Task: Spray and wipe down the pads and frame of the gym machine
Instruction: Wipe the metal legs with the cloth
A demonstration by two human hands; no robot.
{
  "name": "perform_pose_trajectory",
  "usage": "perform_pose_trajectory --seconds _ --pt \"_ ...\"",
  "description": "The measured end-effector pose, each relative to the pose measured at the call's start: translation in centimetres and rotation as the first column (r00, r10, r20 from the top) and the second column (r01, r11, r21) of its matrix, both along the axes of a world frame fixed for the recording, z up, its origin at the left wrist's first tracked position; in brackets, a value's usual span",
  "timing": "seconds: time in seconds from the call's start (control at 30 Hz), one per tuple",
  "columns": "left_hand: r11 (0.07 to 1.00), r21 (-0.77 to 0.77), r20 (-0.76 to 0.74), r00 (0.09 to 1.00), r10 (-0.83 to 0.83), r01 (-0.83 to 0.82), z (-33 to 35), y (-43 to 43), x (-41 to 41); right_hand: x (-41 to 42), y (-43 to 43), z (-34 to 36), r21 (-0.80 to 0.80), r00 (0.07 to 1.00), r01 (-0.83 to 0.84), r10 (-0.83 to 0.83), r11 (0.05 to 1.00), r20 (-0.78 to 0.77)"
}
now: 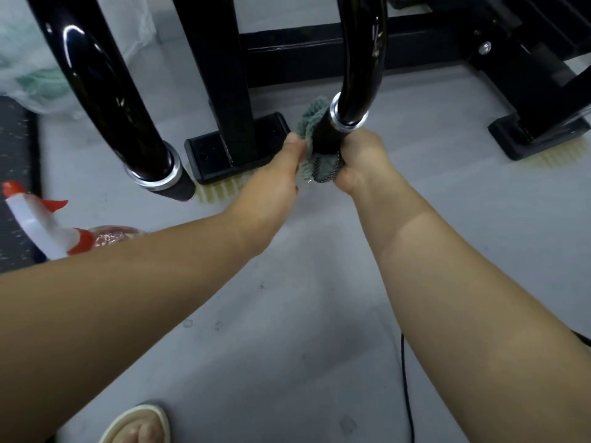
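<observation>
Both my hands are closed on the green cloth [311, 120], left hand [279, 172] pinching one end, right hand [361, 161] gripping the other, the black handle [324, 135] between them. I should pull tight and rub all round.

A pale grey floor [319, 282] fills most of the view, scuffed in places, with a few small wet drops [218, 325] near its middle. At the far left lies a dark speckled mat [16, 187], its edge running along the floor. Beyond it, in the top left corner, sits a translucent white plastic bag [28, 33] with something pale green [41, 79] showing through it. A yellowish ribbed strip [220, 190] lies flat on the floor left of centre, and a second one [556, 158] lies near the right edge. A thin black cable [406, 394] runs down the floor at lower right. At the bottom edge, a cream sandal [128, 420] rests on the floor, toes showing.
</observation>
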State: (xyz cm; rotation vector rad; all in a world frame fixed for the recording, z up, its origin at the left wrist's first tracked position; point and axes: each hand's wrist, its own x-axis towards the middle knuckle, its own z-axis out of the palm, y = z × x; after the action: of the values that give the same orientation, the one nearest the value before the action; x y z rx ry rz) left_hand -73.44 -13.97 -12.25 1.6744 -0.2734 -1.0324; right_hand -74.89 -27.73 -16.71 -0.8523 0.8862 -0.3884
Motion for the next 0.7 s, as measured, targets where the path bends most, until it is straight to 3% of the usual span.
perform_pose_trajectory --seconds 0.17,0.33,0.43,0.53,0.6,0.7 --pt "0.999 -0.049 -0.002 1.0 -0.006 0.006 0.9 0.8 0.0 -1.8 1.0 3.5 -0.267 0.998 0.046 -0.058 0.963 -0.038" --pt "0.991 -0.124 0.015 0.999 0.046 -0.044 3.8 -0.5 -1.3 -4.0 3.3 8.1 -0.311 0.993 0.076 -0.101 0.947 -0.068" --pt "0.986 -0.15 0.005 0.997 0.075 -0.074 5.9 -0.1 -1.5 -5.2 4.6 10.5 -0.357 0.991 0.132 -0.129 0.925 0.032" --pt "0.99 -0.144 0.044 0.999 -0.006 0.013 7.5 1.7 -1.8 -6.3 6.3 11.2 -0.387 0.992 0.103 -0.069 0.916 0.101" --pt "0.989 -0.13 0.077 0.995 -0.066 0.076 8.5 3.1 -2.0 -6.8 7.6 10.5 -0.538 0.997 0.028 0.014 0.842 0.073" --pt "0.983 -0.05 0.19 0.968 -0.163 0.176 9.8 4.3 -2.0 -6.3 8.2 9.8 -0.796 0.999 -0.034 0.015 0.604 -0.031"
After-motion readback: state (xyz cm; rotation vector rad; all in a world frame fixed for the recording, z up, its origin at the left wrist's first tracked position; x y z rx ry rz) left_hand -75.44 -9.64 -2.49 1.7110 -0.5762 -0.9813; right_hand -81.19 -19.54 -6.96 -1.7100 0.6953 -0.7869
